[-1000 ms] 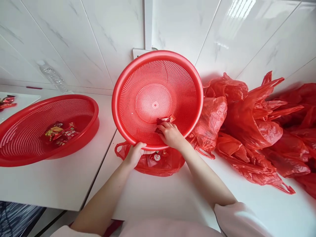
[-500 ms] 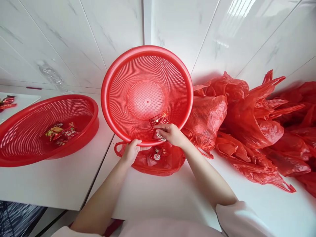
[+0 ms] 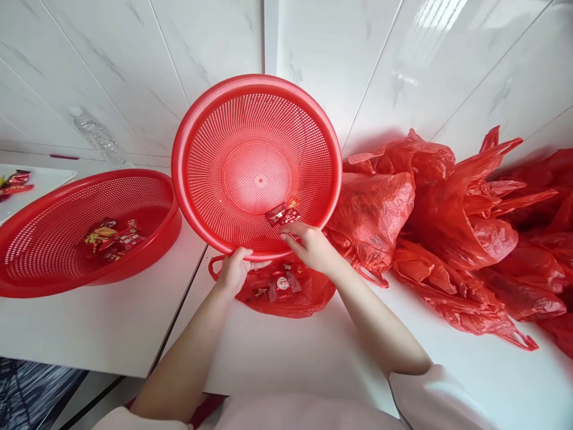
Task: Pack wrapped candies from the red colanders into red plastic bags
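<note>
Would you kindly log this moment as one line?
left hand: holds tilted basket | right hand: beside packets inside | bag: open, below basket

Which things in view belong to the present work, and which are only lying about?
In use:
tilted basket, gripped by left hand
packets inside, near right hand
open bag beneath

Apparently lying about:
bottle
left basket, untouched
bags at right

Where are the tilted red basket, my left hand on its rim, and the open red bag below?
Tilted red basket [image 3: 256, 179]: head view, on the bare inside of its base.
Left hand [image 3: 234, 272]: head view, on the middle of the hand.
Open red bag [image 3: 293, 306]: head view, on its near side.
</note>
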Demonstrator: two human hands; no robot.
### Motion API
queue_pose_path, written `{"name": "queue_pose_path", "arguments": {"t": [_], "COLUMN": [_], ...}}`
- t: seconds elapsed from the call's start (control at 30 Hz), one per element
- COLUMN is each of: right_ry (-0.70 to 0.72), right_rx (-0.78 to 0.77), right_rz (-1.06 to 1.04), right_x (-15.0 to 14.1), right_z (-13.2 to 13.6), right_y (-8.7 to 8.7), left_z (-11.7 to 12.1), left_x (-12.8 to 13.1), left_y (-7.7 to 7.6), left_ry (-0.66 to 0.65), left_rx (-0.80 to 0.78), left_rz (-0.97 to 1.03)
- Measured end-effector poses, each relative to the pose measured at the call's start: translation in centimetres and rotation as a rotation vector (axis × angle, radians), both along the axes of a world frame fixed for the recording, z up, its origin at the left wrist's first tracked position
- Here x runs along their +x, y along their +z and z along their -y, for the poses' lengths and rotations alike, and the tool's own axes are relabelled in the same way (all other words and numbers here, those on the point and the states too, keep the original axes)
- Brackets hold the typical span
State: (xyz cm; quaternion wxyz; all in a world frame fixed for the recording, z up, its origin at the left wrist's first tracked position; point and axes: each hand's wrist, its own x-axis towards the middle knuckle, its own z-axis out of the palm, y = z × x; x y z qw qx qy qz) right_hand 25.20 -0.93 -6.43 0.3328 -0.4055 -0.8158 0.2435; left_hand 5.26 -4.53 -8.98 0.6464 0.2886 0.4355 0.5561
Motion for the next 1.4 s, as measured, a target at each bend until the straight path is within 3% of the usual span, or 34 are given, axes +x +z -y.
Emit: {"name": "queue_pose_path", "arguments": {"t": [0.13,0.2,0.3,0.43,0.6,0.67,0.73,0.83,0.97,1.03,1.17,1.4], "right_ry": [-0.254,-0.277,-0.182,-0.025,0.173,0.223,0.239,0.271,0.364,0.276,0.017,0.094], "right_rx": [0.179,0.136,0.049,-0.137,-0.629,-0.773,-0.815,-0.783,-0.583,-0.401,-0.034,-0.032], "right_rz": [0.299,0.417,0.447,0.125,-0.549,-0.688,-0.722,-0.613,-0.22,-0.082,-0.049,0.135], "right_x": [0.3,0.4,0.6,0.7,0.6,0.7,1.0,1.6,2.3,2.1,1.0,0.3], "right_z": [-1.4,-1.5,-1.1,-0.9,-1.4,-1.4,-1.4,-1.2,-0.6,-0.4,-0.7,-1.3], "right_y": [-1.9,-2.1,-1.7,-1.1,-0.9,-0.7,-0.4,0.2,1.2,1.2,-0.2,-2.0], "left_z": [0.6,0.8,0.8,0.5,0.2,0.2,0.2,0.2,0.2,0.4,0.9,1.4], "left_x": [0.2,0.3,0.4,0.2,0.0,-0.1,-0.2,-0.2,0.1,0.2,0.7,1.2], "left_y": [-0.2,-0.6,-1.0,-1.0,-0.5,-0.4,-0.4,-0.4,-0.3,-0.3,-0.5,-1.3], "left_ry": [-0.058,-0.071,-0.068,-0.042,0.033,0.039,0.042,0.058,0.041,0.028,-0.014,-0.132], "left_rx": [-0.015,0.004,0.023,0.022,0.048,0.049,0.042,0.026,0.007,0.005,0.02,0.017], "left_rz": [-0.033,-0.071,-0.111,-0.102,-0.085,-0.075,-0.063,-0.042,-0.02,-0.029,-0.065,-0.084]}}
